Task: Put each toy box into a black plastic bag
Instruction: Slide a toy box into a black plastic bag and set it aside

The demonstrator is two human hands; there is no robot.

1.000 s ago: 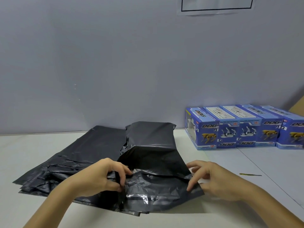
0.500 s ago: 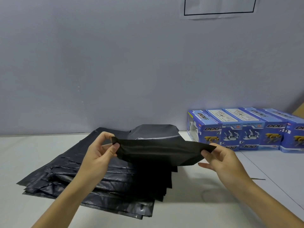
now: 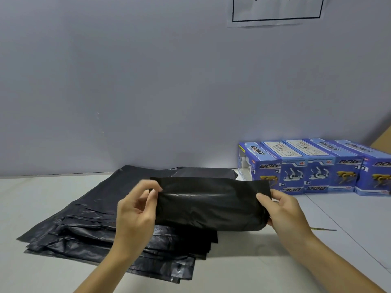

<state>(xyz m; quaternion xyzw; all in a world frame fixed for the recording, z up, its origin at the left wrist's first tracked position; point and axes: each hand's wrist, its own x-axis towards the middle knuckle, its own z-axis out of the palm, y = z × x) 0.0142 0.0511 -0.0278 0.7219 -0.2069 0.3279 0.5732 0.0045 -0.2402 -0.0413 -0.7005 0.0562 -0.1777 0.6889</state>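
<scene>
A black plastic bag (image 3: 209, 204), bulging with something inside, is held up above the table between both hands. My left hand (image 3: 137, 210) pinches its left edge and my right hand (image 3: 283, 210) grips its right edge; its open flap points away from me. Under it lies a fanned pile of flat black bags (image 3: 88, 225). Several blue toy boxes (image 3: 313, 168) marked DOG stand side by side in a row at the right, against the wall.
The white table (image 3: 264, 267) runs up to a grey wall (image 3: 148, 92) with a paper sheet (image 3: 275, 11) taped high up. A thin green strip (image 3: 323, 229) lies on the table at the right. A brown cardboard corner (image 3: 383, 142) shows at the far right.
Both hands lifted the filled bag off the pile, turned it sideways and raised it between them. The camera has tilted upward a little.
</scene>
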